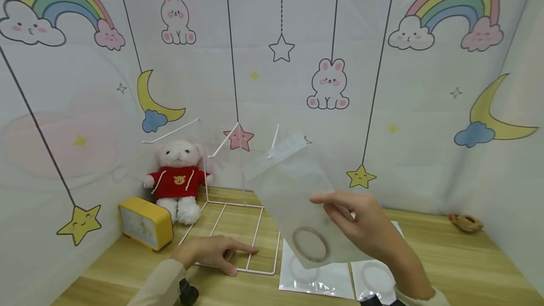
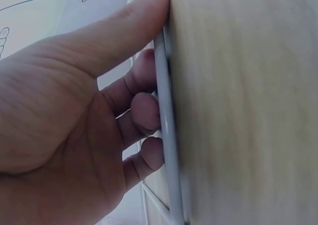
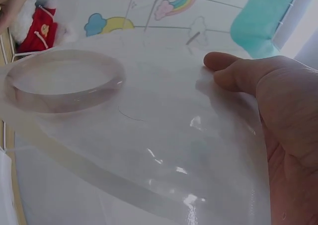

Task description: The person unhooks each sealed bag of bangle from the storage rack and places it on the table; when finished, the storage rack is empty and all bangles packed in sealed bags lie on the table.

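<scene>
My right hand [image 1: 354, 218] pinches a translucent plastic bag [image 1: 293, 188] by its side. Inside the bag, near its lower end, lies a pale pinkish bangle [image 1: 310, 244], seen closer in the right wrist view. The bag's top strip overlaps the end of a hook on a white wire rack [image 1: 255, 273]; whether it is threaded on cannot be told. My left hand [image 1: 212, 251] holds the rack's low front wire, its index finger stretched over a crossbar. In the left wrist view, thumb and bent fingertips [image 2: 145, 113] touch that wire.
Flat bags with bangles [image 1: 316, 280] lie on the wooden table at front right. Left of the rack stand a yellow clock [image 1: 163, 225] and a plush bear [image 1: 178, 178] in red. A small brown toy [image 1: 466, 223] sits far right, before the printed backdrop [image 1: 403, 84].
</scene>
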`<control>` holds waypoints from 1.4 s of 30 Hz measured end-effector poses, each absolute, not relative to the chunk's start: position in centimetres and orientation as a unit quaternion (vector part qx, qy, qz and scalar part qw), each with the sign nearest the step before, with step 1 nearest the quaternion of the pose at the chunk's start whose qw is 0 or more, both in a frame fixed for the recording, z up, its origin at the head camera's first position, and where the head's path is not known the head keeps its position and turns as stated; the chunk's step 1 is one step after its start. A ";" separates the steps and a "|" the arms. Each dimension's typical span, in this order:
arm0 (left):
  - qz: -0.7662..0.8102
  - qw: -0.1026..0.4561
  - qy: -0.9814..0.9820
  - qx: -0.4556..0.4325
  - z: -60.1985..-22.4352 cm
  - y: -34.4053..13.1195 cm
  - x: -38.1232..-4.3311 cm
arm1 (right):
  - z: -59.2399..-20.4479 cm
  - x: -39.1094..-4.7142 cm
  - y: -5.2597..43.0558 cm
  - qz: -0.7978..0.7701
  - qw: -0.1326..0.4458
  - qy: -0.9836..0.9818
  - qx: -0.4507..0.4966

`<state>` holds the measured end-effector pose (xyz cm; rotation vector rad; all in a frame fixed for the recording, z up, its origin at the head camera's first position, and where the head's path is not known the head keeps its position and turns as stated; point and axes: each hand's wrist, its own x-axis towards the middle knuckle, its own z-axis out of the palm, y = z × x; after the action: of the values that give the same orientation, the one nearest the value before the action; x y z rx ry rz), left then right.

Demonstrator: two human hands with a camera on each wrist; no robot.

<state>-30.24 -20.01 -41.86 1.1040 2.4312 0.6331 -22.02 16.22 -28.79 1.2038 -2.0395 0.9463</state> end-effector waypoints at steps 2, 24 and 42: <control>0.226 0.194 0.864 0.405 -41.9 -19.9 -30.3 | -28.5 -21.7 16.4 0.359 0.283 -0.768 0.448; 0.257 0.210 0.860 0.388 -41.1 -20.0 -29.5 | -26.7 -20.1 18.1 0.400 0.300 -0.733 0.462; 0.259 0.208 0.861 0.385 -41.4 -20.0 -29.6 | -25.8 -17.7 27.8 0.435 0.419 -0.692 0.395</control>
<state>-29.59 -19.99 -41.37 1.0729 2.3963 0.7195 -17.68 27.78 -25.75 0.9910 -1.7355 1.0905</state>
